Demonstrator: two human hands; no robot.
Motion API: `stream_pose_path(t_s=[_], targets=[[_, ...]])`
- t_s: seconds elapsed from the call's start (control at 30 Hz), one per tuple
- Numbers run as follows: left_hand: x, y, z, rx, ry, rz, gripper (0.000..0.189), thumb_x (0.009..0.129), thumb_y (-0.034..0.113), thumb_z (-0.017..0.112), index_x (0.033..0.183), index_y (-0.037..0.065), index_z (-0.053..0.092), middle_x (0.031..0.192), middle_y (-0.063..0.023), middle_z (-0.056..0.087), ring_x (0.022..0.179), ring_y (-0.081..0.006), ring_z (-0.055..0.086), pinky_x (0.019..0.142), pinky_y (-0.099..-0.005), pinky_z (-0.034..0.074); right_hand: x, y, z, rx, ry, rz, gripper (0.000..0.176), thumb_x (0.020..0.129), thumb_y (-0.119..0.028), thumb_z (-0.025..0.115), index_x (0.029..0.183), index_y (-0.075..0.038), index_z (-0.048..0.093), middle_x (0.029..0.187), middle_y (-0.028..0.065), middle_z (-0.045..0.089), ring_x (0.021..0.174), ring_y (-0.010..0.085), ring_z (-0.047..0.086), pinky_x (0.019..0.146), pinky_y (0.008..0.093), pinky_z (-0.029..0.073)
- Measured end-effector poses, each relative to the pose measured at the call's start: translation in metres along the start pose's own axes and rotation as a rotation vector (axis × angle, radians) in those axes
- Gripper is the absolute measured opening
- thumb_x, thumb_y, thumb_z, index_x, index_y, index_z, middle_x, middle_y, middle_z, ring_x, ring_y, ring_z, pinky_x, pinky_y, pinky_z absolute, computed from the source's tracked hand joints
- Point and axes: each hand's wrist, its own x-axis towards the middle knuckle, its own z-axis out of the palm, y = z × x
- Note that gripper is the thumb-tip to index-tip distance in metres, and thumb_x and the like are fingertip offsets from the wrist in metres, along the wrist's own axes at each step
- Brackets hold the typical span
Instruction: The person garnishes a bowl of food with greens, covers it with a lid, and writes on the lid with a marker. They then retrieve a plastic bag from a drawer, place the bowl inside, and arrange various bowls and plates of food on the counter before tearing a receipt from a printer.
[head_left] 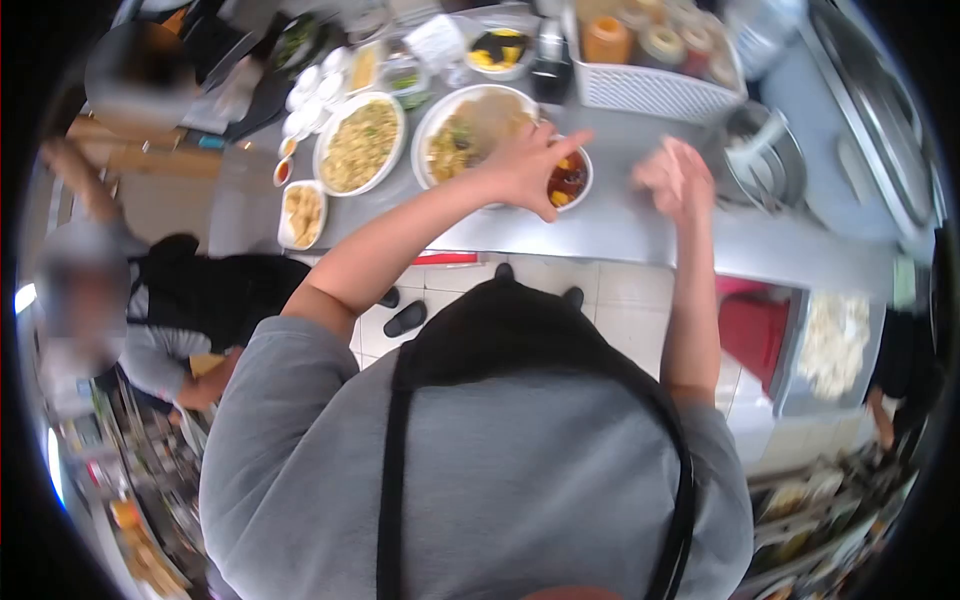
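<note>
My left hand (532, 172) reaches over the left side of a small white bowl (587, 190) of dark red sauce with yellow pieces. Its thumb and fingers are spread apart at the bowl's rim. Part of the bowl is hidden beneath the hand. Just left of it stands a large round bowl (428, 120) of noodle-like food with greens, partly covered by a hazy, pale brown patch. To the right, my right hand (680, 178) is over the steel counter, smeared by motion, so I cannot tell how its fingers are set.
An oval dish of fried rice (360, 145) and a small dish of pale fried pieces (303, 215) stand left. A white basket of bottles (655, 90) is at the back; a metal pot with utensils (765, 155) stands right. Another person (200, 300) is at the left.
</note>
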Motion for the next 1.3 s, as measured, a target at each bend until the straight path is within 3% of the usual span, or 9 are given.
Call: stream_pose_path(t_s=[0.1,0.27,0.37,0.43,0.53,0.73,0.87,0.97,1.3], targets=[[-0.039,-0.017,-0.024,-0.043,0.088,-0.067,0.104,0.047,0.030,0.073,0.137,0.020,0.023,0.112,-0.0224,0.042,0.106,-0.0388,0.040,0.089,-0.0425,0.036,-0.015,-0.003,0.031,-0.037,-0.050,-0.026,0.026,0.092,-0.029,0.043,0.079,-0.008,0.049,0.046,-0.0006,0.041,0.036,0.0110,0.041,0.034,0.0258,0.035],[-0.100,-0.070,-0.055,-0.112,0.201,-0.329,0.103,0.046,0.032,0.074,0.136,0.023,0.024,0.116,-0.0188,0.042,0.103,-0.0361,0.042,0.090,-0.0406,0.036,-0.002,0.016,0.010,-0.301,0.363,-0.055,0.037,0.090,-0.038,0.047,0.064,-0.011,0.047,0.048,-0.0013,0.043,0.037,0.0101,0.041,0.037,0.0239,0.034],[-0.133,-0.161,-0.035,0.018,0.373,-0.273,0.105,0.047,0.037,0.074,0.136,0.019,0.023,0.118,-0.0142,0.047,0.110,-0.0335,0.040,0.095,-0.0406,0.034,0.000,0.018,0.013,-0.322,0.137,-0.162,0.034,0.089,-0.030,0.052,0.067,-0.003,0.055,0.065,0.0053,0.055,0.058,0.0150,0.055,0.053,0.0249,0.043],[-0.170,-0.166,-0.085,-0.120,0.315,-0.539,0.105,0.047,0.041,0.074,0.136,0.019,0.024,0.114,-0.0179,0.049,0.111,-0.0358,0.039,0.096,-0.0425,0.033,-0.004,0.018,0.048,-1.213,0.368,-0.525,0.030,0.088,-0.027,0.055,0.085,0.002,0.063,0.092,0.0109,0.059,0.088,0.0186,0.057,0.079,0.0289,0.043],[-0.214,-0.229,-0.102,0.134,0.322,-0.739,0.105,0.046,0.044,0.073,0.137,0.022,0.024,0.114,-0.0239,0.046,0.109,-0.0390,0.040,0.096,-0.0422,0.033,0.003,0.033,0.040,-1.264,0.365,-0.417,0.034,0.087,-0.025,0.056,0.105,0.003,0.060,0.111,0.0132,0.054,0.103,0.0209,0.051,0.090,0.0317,0.038],[-0.310,-0.406,-0.096,0.073,0.411,-1.178,0.108,0.043,0.046,0.072,0.137,0.026,0.023,0.118,-0.0273,0.041,0.111,-0.0428,0.038,0.094,-0.0441,0.035,0.001,0.064,0.073,-0.935,0.410,-0.290,0.032,0.086,-0.022,0.056,0.103,0.005,0.059,0.106,0.0129,0.056,0.099,0.0200,0.053,0.088,0.0317,0.040],[-0.356,-0.509,-0.070,0.021,0.396,-1.280,0.110,0.043,0.046,0.072,0.138,0.028,0.020,0.123,-0.0274,0.037,0.115,-0.0459,0.034,0.094,-0.0474,0.035,-0.024,0.073,0.111,-1.531,0.775,-0.603,0.028,0.085,-0.021,0.058,0.099,0.003,0.061,0.099,0.0135,0.059,0.093,0.0239,0.056,0.082,0.0320,0.043],[-0.372,-0.556,-0.058,-0.076,0.293,-1.409,0.109,0.045,0.046,0.072,0.138,0.030,0.018,0.128,-0.0208,0.034,0.122,-0.0388,0.031,0.092,-0.0483,0.038,-0.044,0.090,0.128,-1.587,0.887,-0.533,0.024,0.085,-0.020,0.058,0.097,0.000,0.063,0.099,0.0133,0.059,0.091,0.0254,0.056,0.081,0.0338,0.044],[-0.341,-0.680,-0.006,-0.204,0.288,-1.390,0.110,0.048,0.053,0.072,0.139,0.020,0.019,0.122,-0.0189,0.044,0.120,-0.0345,0.035,0.093,-0.0432,0.037,-0.062,0.116,0.213,-1.654,0.879,-0.490,0.022,0.085,-0.017,0.058,0.097,0.000,0.063,0.097,0.0117,0.058,0.089,0.0218,0.058,0.073,0.0324,0.048]])
